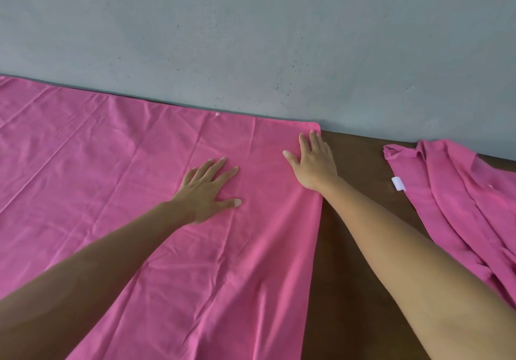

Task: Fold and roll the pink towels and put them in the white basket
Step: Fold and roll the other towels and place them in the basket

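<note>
Head view, looking down at a dark brown bench [360, 220] that is running along a grey wall [251, 38].

Spread towel [111, 164]: pink, lying flat and opened out over the left and middle of the bench, its far edge sitting against the foot of the wall. Creases are showing across it in straight lines. Its right edge is running down the bench, with bare wood beside it. A small white dot [217, 113] is sitting on the far hem.

Left hand [208, 189]: lying palm down on the spread towel, fingers straight and fanned apart, thumb out to the side, pressing the cloth flat. Holding nothing.

Right hand [314, 161]: also palm down, fingers straight and close together, resting on the towel's far right corner just beside the wall. The heel of the hand is lying at the towel's right edge. Not gripping anything.

Second towel [460, 206]: pink, lying loosely crumpled on the right side of the bench, well apart from the spread one, bare wood between them. A white tag [398, 183] is showing at its left edge.

The two forearms are reaching in from the near edge.
</note>
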Tool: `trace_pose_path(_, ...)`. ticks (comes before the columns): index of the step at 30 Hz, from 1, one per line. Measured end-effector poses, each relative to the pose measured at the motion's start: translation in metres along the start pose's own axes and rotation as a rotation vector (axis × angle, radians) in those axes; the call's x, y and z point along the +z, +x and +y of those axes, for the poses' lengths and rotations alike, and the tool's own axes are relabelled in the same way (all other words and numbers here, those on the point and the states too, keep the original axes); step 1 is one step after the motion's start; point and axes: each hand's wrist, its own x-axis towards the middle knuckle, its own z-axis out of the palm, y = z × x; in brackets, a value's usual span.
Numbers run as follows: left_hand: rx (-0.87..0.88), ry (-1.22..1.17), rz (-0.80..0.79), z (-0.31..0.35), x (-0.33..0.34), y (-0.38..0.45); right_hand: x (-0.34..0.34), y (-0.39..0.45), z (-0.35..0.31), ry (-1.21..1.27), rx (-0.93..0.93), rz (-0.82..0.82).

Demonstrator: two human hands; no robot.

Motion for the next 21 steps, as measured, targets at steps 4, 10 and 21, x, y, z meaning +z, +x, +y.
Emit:
trace_pose_path(4,-0.014,-0.027,0.032,0.004,0.003,0.001,-0.004,0.003,0.003,-0.008,-0.008,-0.004)
trace_pose_path(10,0.067,-0.109,0.079,0.01,0.009,-0.027,-0.008,-0.037,-0.002,0.075,-0.006,0.033)
trace_pose_path(21,0.317,-0.172,0.043,0.007,0.032,-0.138,0.004,-0.248,-0.059,0.236,0.043,0.081)
